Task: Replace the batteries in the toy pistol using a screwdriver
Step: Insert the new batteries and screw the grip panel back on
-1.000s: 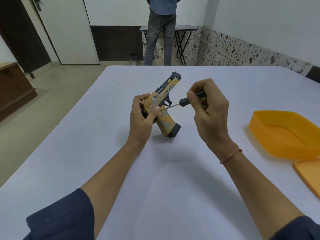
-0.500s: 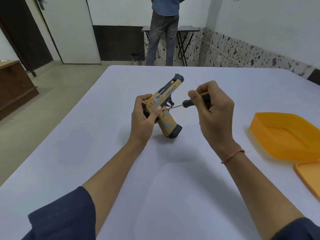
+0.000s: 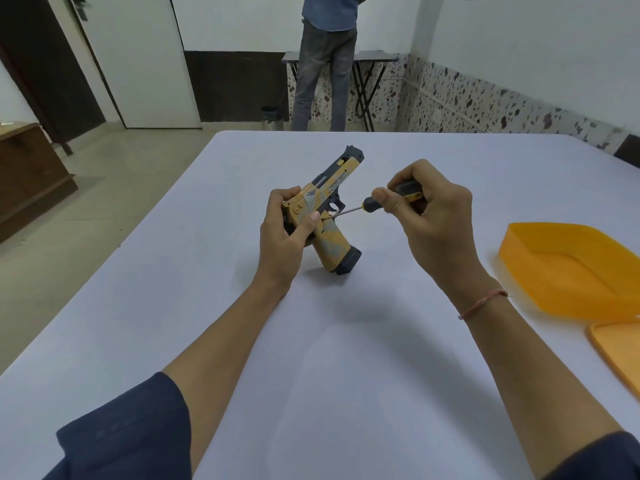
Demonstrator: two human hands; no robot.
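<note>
A pale surface [image 3: 346,358] fills most of the view. At its right edge lies an orange plastic container [image 3: 568,271], with its flat orange lid [image 3: 620,355] just beside it on the near side. Beyond the far edge a person [image 3: 325,64] stands with their back turned, at a small folding table [image 3: 377,57].

Near the middle of the surface the toy pistol [image 3: 332,244] stands tilted. The dark base of its grip touches the surface and its barrel points up and away. The left hand [image 3: 282,237] wraps its fingers round the rear of the slide, with the thumb pressed against the near side. The right hand [image 3: 436,216] curls round the handle of the screwdriver [image 3: 372,205]. The thin shaft slants down to the left, and its tip meets the pistol's side just above the grip, beside the left thumb.
</note>
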